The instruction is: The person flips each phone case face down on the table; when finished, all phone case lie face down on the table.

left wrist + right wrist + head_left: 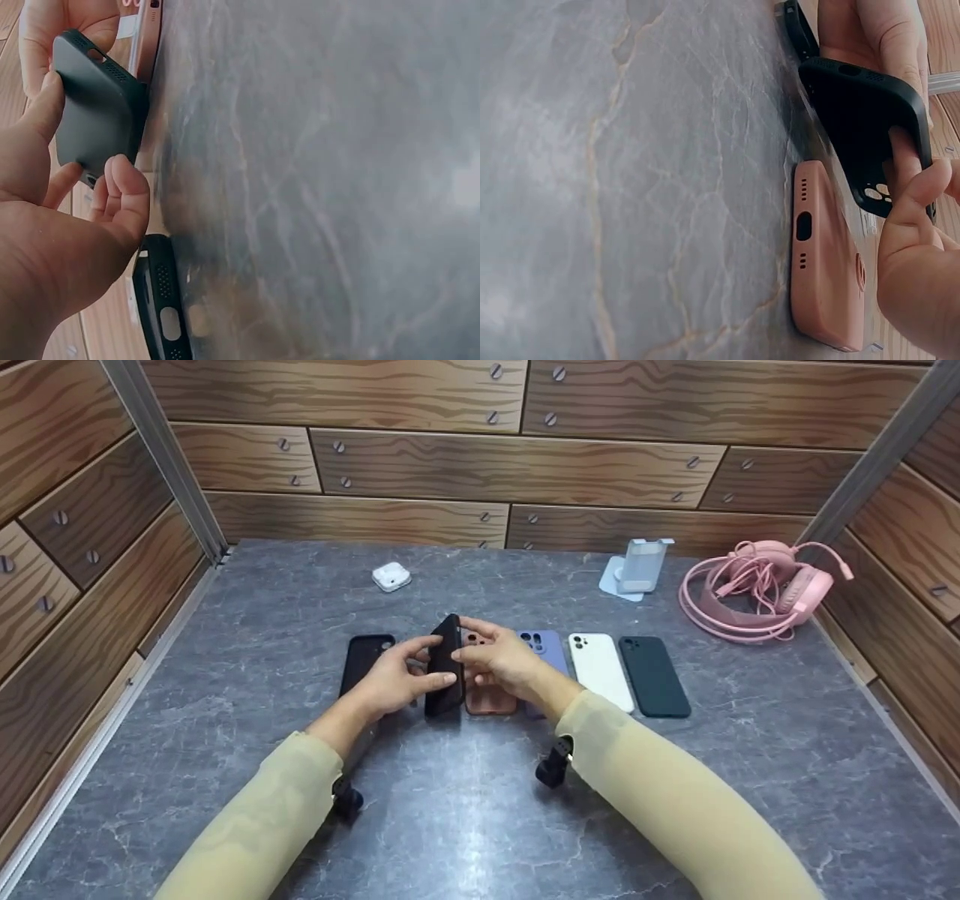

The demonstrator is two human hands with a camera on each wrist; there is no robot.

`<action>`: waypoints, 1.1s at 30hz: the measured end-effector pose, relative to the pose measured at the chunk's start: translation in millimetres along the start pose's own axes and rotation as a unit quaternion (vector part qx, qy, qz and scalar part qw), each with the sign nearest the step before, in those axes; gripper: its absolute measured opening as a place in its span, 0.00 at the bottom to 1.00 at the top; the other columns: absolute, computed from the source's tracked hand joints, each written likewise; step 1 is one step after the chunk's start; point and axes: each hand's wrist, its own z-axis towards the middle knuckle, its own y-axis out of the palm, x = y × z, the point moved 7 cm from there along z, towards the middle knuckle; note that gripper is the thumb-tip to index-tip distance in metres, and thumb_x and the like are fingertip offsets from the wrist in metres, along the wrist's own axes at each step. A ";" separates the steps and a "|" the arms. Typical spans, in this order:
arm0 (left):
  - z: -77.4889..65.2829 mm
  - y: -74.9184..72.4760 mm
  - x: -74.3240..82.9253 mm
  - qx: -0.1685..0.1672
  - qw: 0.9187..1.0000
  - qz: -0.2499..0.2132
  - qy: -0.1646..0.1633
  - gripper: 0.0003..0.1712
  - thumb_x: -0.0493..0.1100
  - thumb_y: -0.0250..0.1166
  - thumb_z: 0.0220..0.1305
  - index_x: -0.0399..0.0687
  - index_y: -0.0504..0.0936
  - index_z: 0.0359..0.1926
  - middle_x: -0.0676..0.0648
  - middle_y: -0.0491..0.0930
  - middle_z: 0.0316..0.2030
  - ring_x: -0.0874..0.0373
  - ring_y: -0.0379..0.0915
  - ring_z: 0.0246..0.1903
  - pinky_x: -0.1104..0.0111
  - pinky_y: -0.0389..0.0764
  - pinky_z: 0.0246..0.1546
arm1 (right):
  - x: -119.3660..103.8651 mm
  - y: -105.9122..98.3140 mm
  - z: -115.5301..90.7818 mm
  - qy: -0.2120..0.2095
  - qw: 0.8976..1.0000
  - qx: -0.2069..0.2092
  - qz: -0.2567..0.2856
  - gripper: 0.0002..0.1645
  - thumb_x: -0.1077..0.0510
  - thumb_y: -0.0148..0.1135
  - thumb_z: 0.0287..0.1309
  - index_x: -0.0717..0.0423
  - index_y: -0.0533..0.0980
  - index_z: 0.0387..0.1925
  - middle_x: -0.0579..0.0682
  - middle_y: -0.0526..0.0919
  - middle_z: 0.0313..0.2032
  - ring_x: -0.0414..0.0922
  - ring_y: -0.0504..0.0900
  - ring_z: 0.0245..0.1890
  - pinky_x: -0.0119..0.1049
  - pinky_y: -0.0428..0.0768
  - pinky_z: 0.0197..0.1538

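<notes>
A black phone case [442,701] is held tilted up on its edge between both hands, in the middle of the row of cases. My left hand [386,682] holds it from the left, thumb and fingers at its smooth back in the left wrist view. My right hand [510,660] pinches the case's far edge from the right. In the right wrist view one finger reaches into the hollow inside, by the camera holes. Just left lies another black case [364,656], partly covered by the left hand. A pink-brown case [491,701] lies under the right hand.
Farther right lie a purple case [553,645], a white case [602,671] and a dark green case [655,675]. Behind them are a white earphone case [391,577], a light blue phone stand [643,566] and pink headphones [806,592]. Wood-patterned walls enclose the grey table [465,825].
</notes>
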 end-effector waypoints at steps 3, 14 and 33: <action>0.4 -3.5 1.1 0.018 1.000 -0.003 -0.006 0.41 0.47 0.77 0.67 0.46 0.73 0.76 0.37 0.79 0.57 0.45 0.80 0.50 0.63 0.82 0.34 | -2.0 -1.3 0.3 -0.004 1.000 -0.005 0.014 0.47 0.70 0.69 0.62 0.47 0.67 0.80 0.54 0.88 0.42 0.42 0.84 0.23 0.28 0.78 0.23; 3.1 -12.3 -1.2 0.073 0.994 -0.059 -0.048 0.36 0.47 0.77 0.67 0.46 0.77 0.72 0.37 0.81 0.55 0.49 0.81 0.49 0.66 0.82 0.39 | -7.7 -3.5 -1.4 -0.014 0.998 -0.007 0.058 0.46 0.68 0.67 0.66 0.47 0.64 0.81 0.55 0.90 0.44 0.41 0.86 0.25 0.27 0.78 0.26; 0.3 -30.6 0.3 0.118 0.991 -0.061 -0.033 0.41 0.38 0.78 0.64 0.47 0.74 0.76 0.38 0.82 0.51 0.50 0.83 0.45 0.69 0.83 0.42 | -11.7 -4.2 -3.1 -0.064 0.996 0.050 -0.043 0.39 0.68 0.75 0.61 0.56 0.74 0.74 0.50 0.90 0.36 0.44 0.86 0.31 0.34 0.79 0.34</action>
